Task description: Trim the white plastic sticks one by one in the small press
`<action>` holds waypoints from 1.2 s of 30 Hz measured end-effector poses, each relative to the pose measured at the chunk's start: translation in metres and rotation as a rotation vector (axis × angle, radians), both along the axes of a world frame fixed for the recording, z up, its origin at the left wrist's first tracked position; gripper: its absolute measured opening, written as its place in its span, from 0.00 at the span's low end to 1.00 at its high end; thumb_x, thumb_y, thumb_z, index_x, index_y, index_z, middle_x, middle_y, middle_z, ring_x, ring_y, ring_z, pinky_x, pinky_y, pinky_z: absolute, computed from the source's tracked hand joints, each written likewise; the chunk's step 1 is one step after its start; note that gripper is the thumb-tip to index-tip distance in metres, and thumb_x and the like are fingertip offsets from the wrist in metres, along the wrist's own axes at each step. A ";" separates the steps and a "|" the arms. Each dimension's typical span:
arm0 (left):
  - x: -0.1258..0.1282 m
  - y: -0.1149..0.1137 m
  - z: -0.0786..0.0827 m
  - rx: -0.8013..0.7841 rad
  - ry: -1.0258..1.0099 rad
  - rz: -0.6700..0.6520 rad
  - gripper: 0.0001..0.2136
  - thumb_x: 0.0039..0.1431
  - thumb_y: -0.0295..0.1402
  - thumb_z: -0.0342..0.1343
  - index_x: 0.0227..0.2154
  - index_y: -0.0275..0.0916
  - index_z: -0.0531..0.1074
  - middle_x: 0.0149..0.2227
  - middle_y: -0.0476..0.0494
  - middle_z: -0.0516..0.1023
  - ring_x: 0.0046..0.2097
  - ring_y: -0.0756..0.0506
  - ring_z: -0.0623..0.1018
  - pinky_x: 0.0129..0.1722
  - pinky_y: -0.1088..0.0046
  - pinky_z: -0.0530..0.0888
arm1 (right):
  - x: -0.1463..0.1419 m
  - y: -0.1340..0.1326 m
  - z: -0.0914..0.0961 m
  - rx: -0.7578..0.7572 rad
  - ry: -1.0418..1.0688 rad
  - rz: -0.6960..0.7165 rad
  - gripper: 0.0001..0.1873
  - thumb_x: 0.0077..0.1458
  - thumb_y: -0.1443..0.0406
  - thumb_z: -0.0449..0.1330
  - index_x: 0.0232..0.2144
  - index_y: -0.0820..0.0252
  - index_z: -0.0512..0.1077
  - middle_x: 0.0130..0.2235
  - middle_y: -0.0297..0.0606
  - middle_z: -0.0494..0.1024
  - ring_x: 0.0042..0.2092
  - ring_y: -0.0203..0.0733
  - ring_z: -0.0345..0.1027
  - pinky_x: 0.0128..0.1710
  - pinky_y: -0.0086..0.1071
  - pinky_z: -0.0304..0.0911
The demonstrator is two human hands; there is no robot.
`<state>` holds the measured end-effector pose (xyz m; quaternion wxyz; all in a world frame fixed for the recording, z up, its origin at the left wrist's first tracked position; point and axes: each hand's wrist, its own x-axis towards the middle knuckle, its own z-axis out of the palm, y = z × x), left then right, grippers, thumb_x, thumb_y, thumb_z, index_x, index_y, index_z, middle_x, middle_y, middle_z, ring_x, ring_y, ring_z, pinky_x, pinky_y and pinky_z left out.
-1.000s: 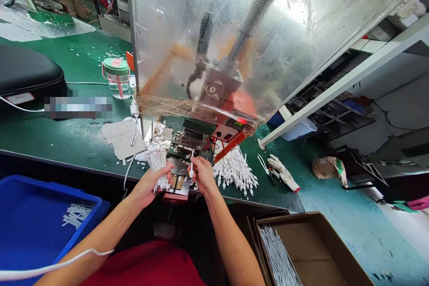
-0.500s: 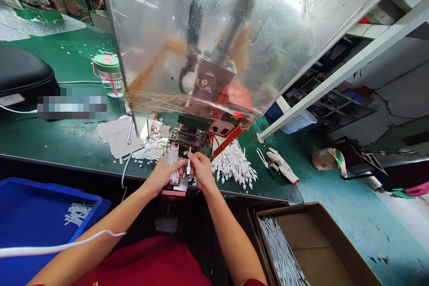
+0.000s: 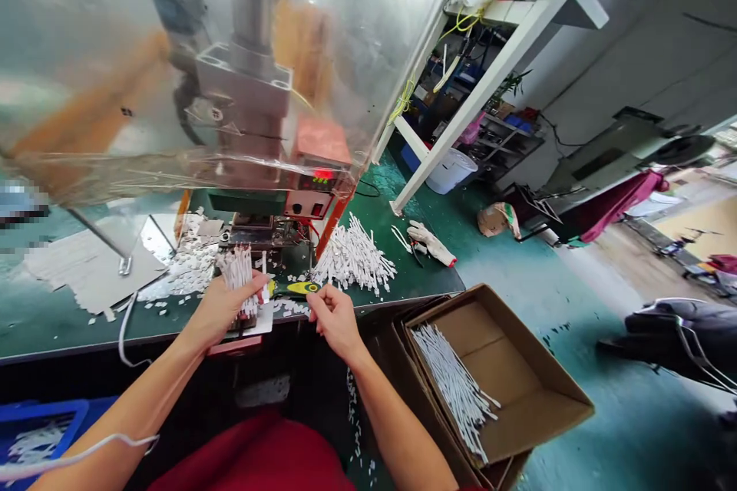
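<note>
Two bare hands, ours, reach over the front edge of a green workbench [image 3: 380, 226]. Our left hand [image 3: 227, 312] has its fingers closed around a bundle of white cables [image 3: 239, 274], which stands upright out of the fist, right in front of the base of a press [image 3: 247, 203]. Our right hand [image 3: 335, 320] sits just beside it, with its fingertips [image 3: 315, 294] drawn together close to a small yellow and black piece [image 3: 302, 288] on the bench; we cannot tell whether they pinch anything. A short white piece [image 3: 265, 290] shows between the hands, beside the bundle.

Behind our hands, a control box [image 3: 311, 203] with a red display is fixed to the press, and a clear plastic sheet [image 3: 357, 31] hangs in front of the upper part of the machine. To the right of the press lies a loose heap of white cables [image 3: 354, 255], and beyond that a work glove [image 3: 431, 242]. To the left, white scraps [image 3: 181, 268] are scattered over the bench next to a sheet of paper [image 3: 86, 268].

Below the bench on our right, a cardboard box [image 3: 495, 376] holds a neat stack of white cables [image 3: 452, 391]. A blue crate [image 3: 40, 430] with more white cables [image 3: 35, 443] sits low on our left, partly out of view. A white cord [image 3: 86, 454] lies across our left forearm.
</note>
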<state>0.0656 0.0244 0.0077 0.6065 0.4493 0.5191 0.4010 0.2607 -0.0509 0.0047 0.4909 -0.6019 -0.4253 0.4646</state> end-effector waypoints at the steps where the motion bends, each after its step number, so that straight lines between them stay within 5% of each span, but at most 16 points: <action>1: 0.000 0.000 0.000 -0.003 -0.005 0.003 0.17 0.40 0.46 0.70 0.26 0.37 0.77 0.20 0.48 0.74 0.20 0.48 0.69 0.17 0.76 0.63 | 0.008 -0.001 -0.001 0.005 -0.003 -0.025 0.21 0.52 0.49 0.62 0.21 0.58 0.64 0.17 0.28 0.70 0.15 0.28 0.54 0.15 0.24 0.50; 8: 0.001 -0.004 -0.005 -0.015 -0.099 0.068 0.14 0.39 0.41 0.71 0.24 0.37 0.76 0.18 0.48 0.74 0.18 0.49 0.69 0.16 0.76 0.63 | 0.031 -0.001 0.003 0.015 -0.019 -0.124 0.22 0.49 0.48 0.64 0.21 0.59 0.67 0.18 0.30 0.70 0.15 0.28 0.54 0.13 0.23 0.50; 15: -0.003 -0.005 -0.005 -0.072 -0.126 0.084 0.15 0.41 0.41 0.70 0.26 0.35 0.77 0.16 0.49 0.73 0.16 0.51 0.67 0.12 0.78 0.59 | -0.040 0.044 0.004 0.003 0.064 0.080 0.18 0.50 0.50 0.63 0.26 0.60 0.72 0.20 0.29 0.71 0.16 0.29 0.55 0.14 0.24 0.52; 19: -0.004 -0.006 -0.007 -0.061 -0.155 0.081 0.14 0.43 0.41 0.70 0.24 0.35 0.77 0.16 0.50 0.71 0.16 0.52 0.66 0.12 0.78 0.59 | -0.073 0.068 -0.004 0.007 0.173 0.066 0.18 0.48 0.51 0.63 0.23 0.58 0.69 0.17 0.25 0.65 0.15 0.29 0.53 0.14 0.25 0.49; 25: -0.006 -0.012 -0.007 -0.088 -0.205 0.029 0.13 0.45 0.41 0.69 0.24 0.36 0.75 0.17 0.48 0.73 0.17 0.50 0.69 0.14 0.77 0.61 | -0.074 0.067 -0.002 -0.019 0.243 -0.025 0.16 0.47 0.52 0.63 0.22 0.57 0.66 0.16 0.23 0.61 0.16 0.29 0.49 0.15 0.25 0.46; 36: -0.025 -0.027 -0.007 0.001 -0.166 0.199 0.15 0.50 0.44 0.65 0.24 0.36 0.74 0.19 0.47 0.73 0.19 0.51 0.67 0.16 0.77 0.61 | -0.080 0.069 -0.004 -0.066 0.332 -0.006 0.17 0.46 0.55 0.63 0.19 0.56 0.62 0.15 0.22 0.59 0.16 0.28 0.46 0.14 0.25 0.43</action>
